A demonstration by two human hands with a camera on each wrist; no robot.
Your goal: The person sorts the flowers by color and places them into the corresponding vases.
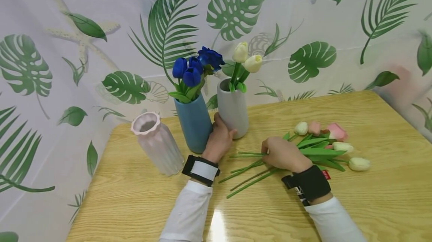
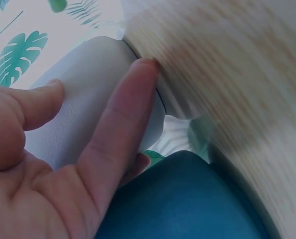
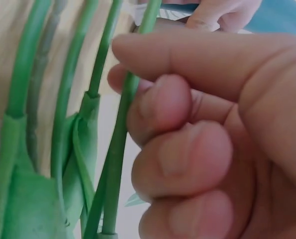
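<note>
In the head view, my left hand (image 1: 218,142) holds the grey vase (image 1: 233,111) low on its side, thumb at the front. The left wrist view shows the thumb and a long index finger against its smooth wall. Two cream tulips (image 1: 247,57) stand in this vase. My right hand (image 1: 285,153) pinches a green flower stem (image 3: 119,119) between thumb and index fingertip, the other fingers curled. The stem belongs to a loose bunch on the table, with white tulips (image 1: 359,164) and a pink rose (image 1: 336,132); which bloom it carries is hidden.
Left of the grey vase stands a blue vase (image 1: 194,122) with blue tulips (image 1: 191,77) and a blue rose (image 1: 210,59). A pale pink vase (image 1: 158,148) with a wavy rim is farther left. A leaf-patterned cloth (image 1: 287,6) hangs behind the wooden table (image 1: 135,208).
</note>
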